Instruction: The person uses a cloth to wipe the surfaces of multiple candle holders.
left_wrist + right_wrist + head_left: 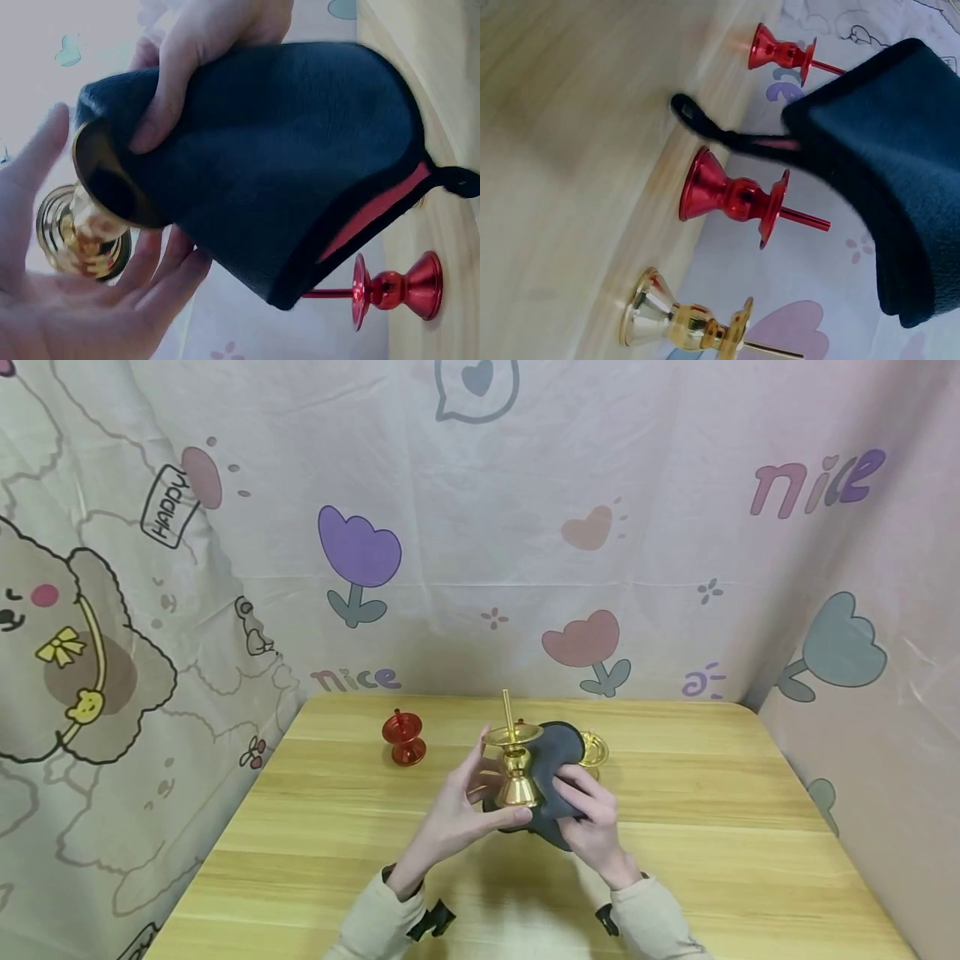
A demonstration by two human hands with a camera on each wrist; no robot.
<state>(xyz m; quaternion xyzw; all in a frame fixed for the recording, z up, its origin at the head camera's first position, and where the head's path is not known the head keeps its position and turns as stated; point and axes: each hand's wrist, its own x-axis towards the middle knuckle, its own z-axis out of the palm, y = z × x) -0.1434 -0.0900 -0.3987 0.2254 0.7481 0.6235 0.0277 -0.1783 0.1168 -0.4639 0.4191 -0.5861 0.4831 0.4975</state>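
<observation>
My left hand (453, 814) holds a gold candlestick (517, 766) upright above the table, thumb near its foot and fingers behind it. The candlestick has a wide drip dish and a thin rod standing up from it. In my right hand (596, 818) is a dark grey cloth (558, 756) with black edging, gripped in a bunch against the candlestick's right side. Seen from the left wrist, the cloth (285, 142) touches the flared foot of the candlestick (94, 225), and a red lining shows in its fold. The right wrist view does not show my right hand.
A red candlestick (405, 739) stands at the table's back left. Behind the cloth stand another red candlestick (742, 199) and a gold one (690, 326), both partly hidden from the head view. A patterned curtain (465, 610) hangs behind the wooden table (300, 860).
</observation>
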